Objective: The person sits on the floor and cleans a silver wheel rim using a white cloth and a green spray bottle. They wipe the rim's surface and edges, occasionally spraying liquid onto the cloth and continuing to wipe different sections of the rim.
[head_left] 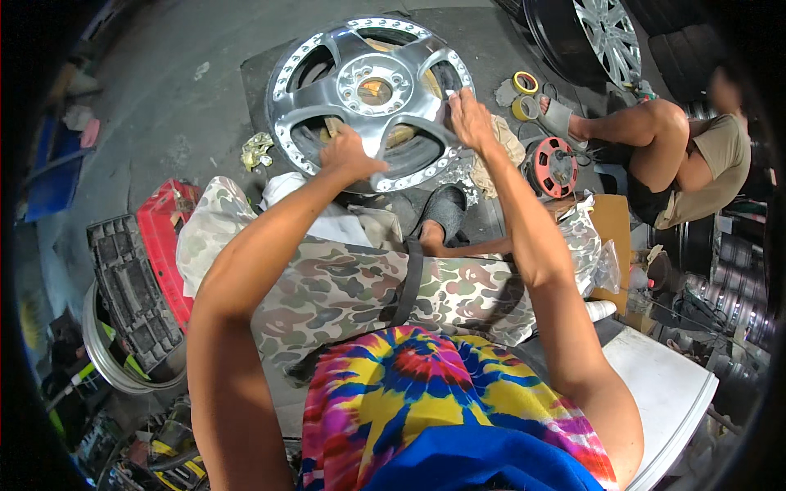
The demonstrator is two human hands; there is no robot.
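A silver alloy wheel with broad polished spokes lies face up in front of me, its outer lip ringed with small studs. My left hand grips a near spoke, fingers reaching into the opening and thumb lying along the metal. At the wheel's right edge, my right hand is closed, fingertips pinched against a spoke end by the lip. A small pale bit shows at those fingertips, too small to name. Through the openings, a dark tyre-like ring and brownish material appear beneath the wheel.
Right of the wheel are tape rolls, a crumpled cloth and a red cable reel. Another person sits beyond them. A red toolbox stands open at left; crumpled paper lies near the wheel. More wheels stand at upper right.
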